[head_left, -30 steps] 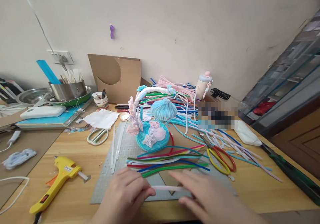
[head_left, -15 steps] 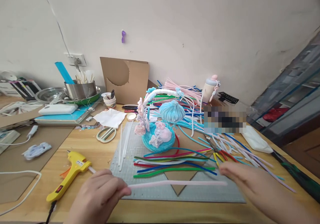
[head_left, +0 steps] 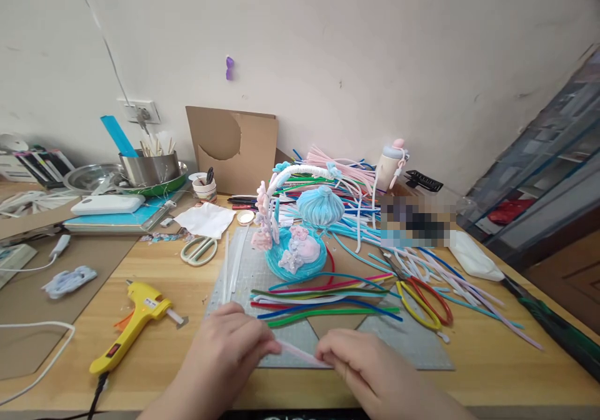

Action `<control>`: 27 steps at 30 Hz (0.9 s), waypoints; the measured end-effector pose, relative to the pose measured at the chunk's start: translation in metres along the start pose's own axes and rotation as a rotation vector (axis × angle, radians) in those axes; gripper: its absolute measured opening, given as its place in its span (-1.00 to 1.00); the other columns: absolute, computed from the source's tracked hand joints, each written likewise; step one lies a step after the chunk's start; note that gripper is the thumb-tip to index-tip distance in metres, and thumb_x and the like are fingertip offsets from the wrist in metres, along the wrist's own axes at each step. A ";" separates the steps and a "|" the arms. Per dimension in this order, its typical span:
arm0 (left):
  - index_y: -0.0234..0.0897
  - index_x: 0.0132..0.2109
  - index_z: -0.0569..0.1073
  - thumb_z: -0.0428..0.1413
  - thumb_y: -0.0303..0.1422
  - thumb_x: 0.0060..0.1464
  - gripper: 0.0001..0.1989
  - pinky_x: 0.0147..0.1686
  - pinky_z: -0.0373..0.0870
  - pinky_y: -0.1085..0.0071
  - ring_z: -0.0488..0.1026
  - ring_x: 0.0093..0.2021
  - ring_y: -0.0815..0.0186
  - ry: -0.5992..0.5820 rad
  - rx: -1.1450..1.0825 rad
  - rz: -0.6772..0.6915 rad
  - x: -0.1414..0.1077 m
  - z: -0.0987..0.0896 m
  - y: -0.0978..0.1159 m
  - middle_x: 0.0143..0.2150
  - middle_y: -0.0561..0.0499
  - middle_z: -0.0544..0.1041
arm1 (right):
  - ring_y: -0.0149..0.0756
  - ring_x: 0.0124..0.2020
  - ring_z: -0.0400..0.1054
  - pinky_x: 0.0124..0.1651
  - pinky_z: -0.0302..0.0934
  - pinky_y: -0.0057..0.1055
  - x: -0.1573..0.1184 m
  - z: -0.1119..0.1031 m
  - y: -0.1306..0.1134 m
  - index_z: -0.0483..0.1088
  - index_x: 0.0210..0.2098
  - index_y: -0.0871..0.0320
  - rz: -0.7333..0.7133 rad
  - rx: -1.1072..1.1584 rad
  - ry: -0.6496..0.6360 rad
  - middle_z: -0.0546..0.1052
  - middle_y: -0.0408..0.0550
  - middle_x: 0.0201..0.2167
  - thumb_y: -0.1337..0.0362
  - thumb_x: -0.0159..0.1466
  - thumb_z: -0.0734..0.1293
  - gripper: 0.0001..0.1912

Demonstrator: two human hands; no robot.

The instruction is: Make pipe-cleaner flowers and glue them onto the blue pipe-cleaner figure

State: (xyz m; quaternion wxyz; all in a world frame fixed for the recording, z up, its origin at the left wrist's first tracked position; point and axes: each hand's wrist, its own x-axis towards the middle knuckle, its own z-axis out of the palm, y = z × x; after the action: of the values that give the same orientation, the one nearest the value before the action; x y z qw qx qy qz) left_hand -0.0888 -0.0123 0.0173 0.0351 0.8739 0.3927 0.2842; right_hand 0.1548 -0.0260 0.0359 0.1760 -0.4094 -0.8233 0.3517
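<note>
A wooden table (head_left: 497, 370) spans the lower frame, a gray cutting mat (head_left: 419, 345) at lower center. Near the mat's front edge, the left hand (head_left: 229, 345) and right hand (head_left: 359, 357) pinch between their fingers a pale pink pipe cleaner (head_left: 300, 352), bottom center.

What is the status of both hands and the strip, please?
Left hand, right hand: gripping pale pink strip. Strip spans between them. Coloured stems just beyond.

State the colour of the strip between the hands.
The strip is pale pink, clearest in the head view.
</note>
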 end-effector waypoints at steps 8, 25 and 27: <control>-0.35 -0.09 0.42 0.01 -0.21 0.17 -0.70 -0.25 0.36 0.33 0.50 -0.21 0.16 -0.233 0.206 -0.842 0.055 0.007 -0.098 -0.21 -0.15 0.56 | -0.39 -0.31 0.31 -0.25 0.11 -0.50 0.000 0.013 0.013 0.31 -0.37 0.13 0.143 0.133 0.078 0.43 -0.17 -0.39 0.19 0.40 0.10 -0.71; -0.38 -0.26 0.39 -0.02 -0.27 0.22 -0.76 -0.22 0.40 0.05 0.50 -0.24 0.07 -0.066 0.195 -1.045 0.080 0.000 -0.106 -0.30 -0.16 0.50 | -0.37 -0.29 0.34 -0.24 0.10 -0.49 -0.014 0.015 0.029 0.36 -0.34 0.13 0.162 0.144 0.054 0.46 -0.15 -0.38 0.19 0.39 0.12 -0.72; -0.32 -0.29 0.30 -0.12 -0.23 0.23 -0.74 -0.29 0.39 0.02 0.51 -0.28 -0.02 0.100 0.142 -1.009 0.069 -0.014 -0.091 -0.36 -0.20 0.48 | -0.37 -0.28 0.34 -0.24 0.10 -0.49 -0.015 0.015 0.031 0.37 -0.34 0.13 0.160 0.151 0.055 0.47 -0.15 -0.37 0.18 0.39 0.12 -0.72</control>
State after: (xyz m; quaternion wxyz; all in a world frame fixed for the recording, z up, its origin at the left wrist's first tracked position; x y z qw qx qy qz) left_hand -0.1199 0.0972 0.0351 0.0898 0.5610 0.7854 0.2457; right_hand 0.1724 -0.0311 0.0030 0.2003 -0.4689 -0.7539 0.4144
